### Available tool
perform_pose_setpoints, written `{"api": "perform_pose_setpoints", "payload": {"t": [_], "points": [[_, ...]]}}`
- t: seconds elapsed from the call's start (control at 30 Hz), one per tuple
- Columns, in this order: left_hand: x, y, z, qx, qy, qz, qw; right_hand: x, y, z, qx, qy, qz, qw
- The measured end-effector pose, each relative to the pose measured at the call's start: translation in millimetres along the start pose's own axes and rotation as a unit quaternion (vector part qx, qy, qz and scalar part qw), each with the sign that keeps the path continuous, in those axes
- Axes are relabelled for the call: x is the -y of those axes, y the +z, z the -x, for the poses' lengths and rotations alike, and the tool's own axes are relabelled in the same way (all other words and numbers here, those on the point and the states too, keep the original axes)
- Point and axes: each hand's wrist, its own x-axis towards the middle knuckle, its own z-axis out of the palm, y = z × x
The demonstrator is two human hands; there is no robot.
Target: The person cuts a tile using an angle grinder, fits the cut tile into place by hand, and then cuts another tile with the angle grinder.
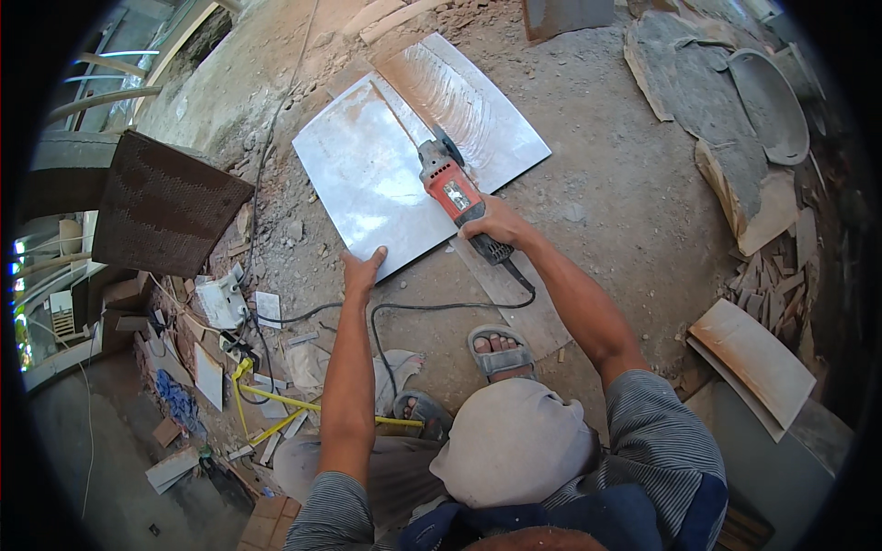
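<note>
A glossy pale tile lies on the dirt floor, with a brownish straight line running across it up to the angle grinder. Dust streaks cover its right part; whether this is one tile or two pieces, I cannot tell. My right hand is wrapped round the rear body of the red and black grinder. The dark disc stands on edge at the line; its contact with the tile is hidden. My left hand grips the tile's near left edge, thumb on top and the other fingers partly hidden.
The grinder's black cord loops over the floor toward a white socket box. A yellow folding ruler lies near my foot. At left leans a brown board; at right are tile offcuts and a grey basin.
</note>
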Motion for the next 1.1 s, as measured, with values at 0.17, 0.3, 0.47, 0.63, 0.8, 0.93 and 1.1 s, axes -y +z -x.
{"api": "perform_pose_setpoints", "payload": {"t": [0.17,0.3,0.47,0.63,0.8,0.93,1.1], "points": [[3.8,0.5,-2.9,0.001,-0.001,-0.001,1.0,4.5,-0.5,-10.9,0.012,0.024,0.007,1.0],[1.3,0.3,-0.1,0.001,0.003,0.007,1.0,3.8,-2.4,3.0,0.01,0.017,0.01,1.0],[-4.3,0.1,4.0,-0.008,0.01,0.0,1.0,-2.4,-1.5,31.9,0.01,0.032,0.053,0.998],[-4.9,0.4,4.6,-0.005,0.002,-0.013,1.0,-4.4,-1.3,31.6,-0.004,0.037,0.047,0.998],[-0.8,2.2,0.9,-0.024,-0.026,-0.021,0.999,0.8,-0.1,9.6,0.008,0.024,0.014,1.0],[2.1,1.6,-0.9,-0.006,-0.004,0.008,1.0,1.0,1.2,12.0,0.003,0.017,0.0,1.0],[0.3,1.3,1.0,-0.01,0.01,0.008,1.0,-1.9,-2.1,42.0,0.005,0.035,0.054,0.998]]}}
